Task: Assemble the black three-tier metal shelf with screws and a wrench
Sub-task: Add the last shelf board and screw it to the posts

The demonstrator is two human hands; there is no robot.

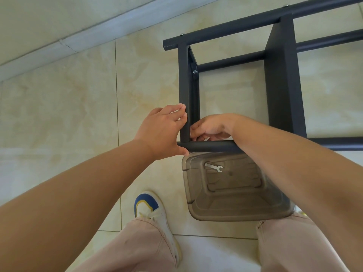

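The black metal shelf (282, 85) lies on its side on the tiled floor. My left hand (163, 130) rests against the outside of the end panel (184, 85), fingers fairly straight, thumb at the end of the near tube (212, 146). My right hand (212, 126) reaches inside the frame at the same corner, and its curled fingertips pinch something small that they hide. A silver wrench (214, 167) lies in a clear plastic box (235, 216) just below the tube. One silver screw (194, 71) shows on a corner bracket farther up.
The box sits on the floor between my legs. My white and blue shoe (155, 213) stands left of it. A pale baseboard (78, 40) runs along the wall at the upper left. The shelf's long tubes run off the right edge.
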